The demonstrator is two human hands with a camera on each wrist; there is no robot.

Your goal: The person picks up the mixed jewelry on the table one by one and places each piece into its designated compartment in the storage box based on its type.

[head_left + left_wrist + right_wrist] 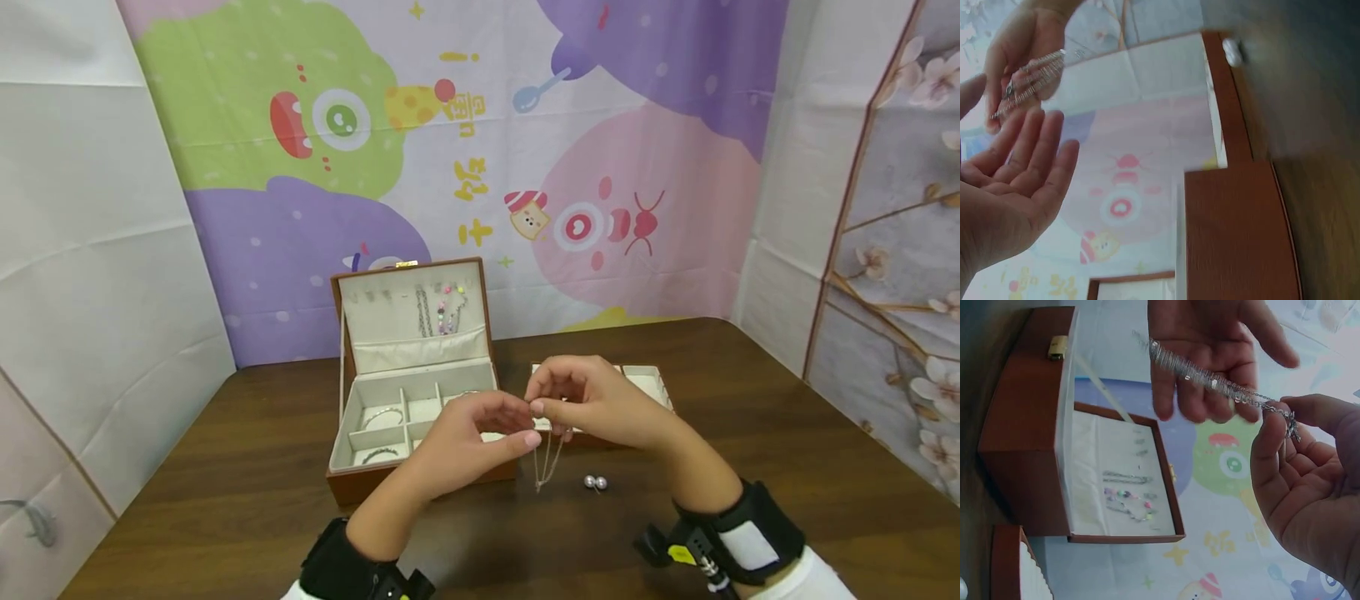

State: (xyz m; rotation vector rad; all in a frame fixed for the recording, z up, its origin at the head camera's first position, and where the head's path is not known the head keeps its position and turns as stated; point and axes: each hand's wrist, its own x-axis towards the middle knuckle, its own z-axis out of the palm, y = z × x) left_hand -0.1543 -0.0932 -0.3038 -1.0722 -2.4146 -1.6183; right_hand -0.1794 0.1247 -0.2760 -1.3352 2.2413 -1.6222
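A thin silver necklace chain (548, 465) hangs in a loop above the dark wooden table (225, 500). My right hand (592, 404) pinches its top end between thumb and fingertips (1285, 419). My left hand (468, 437) is right beside it with its palm up and fingers nearly straight (1035, 150), close to the chain (1029, 81) but not gripping it. In the right wrist view the chain (1210, 378) runs across in front of the left hand (1210, 344). Both hands hover just in front of an open brown jewellery box (412, 400).
The box's cream compartments hold bracelets (381, 414), and several necklaces (441, 310) hang inside its raised lid. A small cream ring tray (647, 382) lies behind my right hand. Two pearl beads (595, 482) lie on the table near the chain. Cloth walls enclose the table.
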